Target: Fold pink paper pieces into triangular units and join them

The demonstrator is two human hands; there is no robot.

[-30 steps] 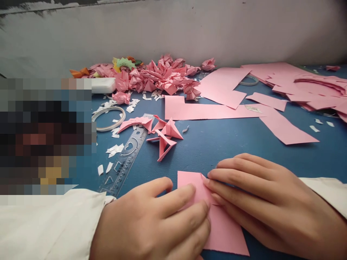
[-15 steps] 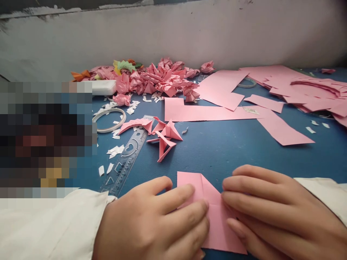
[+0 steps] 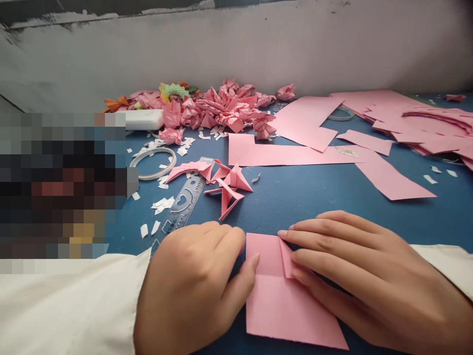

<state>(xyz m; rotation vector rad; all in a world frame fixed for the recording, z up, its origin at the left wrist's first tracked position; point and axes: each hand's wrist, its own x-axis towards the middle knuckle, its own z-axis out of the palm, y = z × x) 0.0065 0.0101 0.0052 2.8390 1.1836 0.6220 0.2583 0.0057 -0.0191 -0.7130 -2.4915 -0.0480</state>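
A small sheet of pink paper (image 3: 273, 301) lies on the blue table in front of me, with crease lines across it and a narrow flap (image 3: 286, 259) turned in at its upper right. At the sheet's left edge is my left hand (image 3: 195, 281), its fingers curled and its thumb on top of the paper. My right hand (image 3: 354, 266) grips the right edge at the flap, fingers long and close together, fingertips on the fold. Beyond the sheet stand several folded pink paper pieces (image 3: 231, 185).
A clear plastic ruler (image 3: 188, 197), a tape roll (image 3: 153, 163) and white paper scraps (image 3: 162, 204) lie at left. Behind are a heap of pink folded paper (image 3: 221, 106), a white box (image 3: 142, 120), pink cut strips (image 3: 295, 154) and stacked pink sheets (image 3: 391, 111). A blurred-out patch covers the far left.
My left hand has drawn back from the sheet's middle to its left edge and curled up. My right fingers have moved left and up, and the right edge's flap now shows folded inward.
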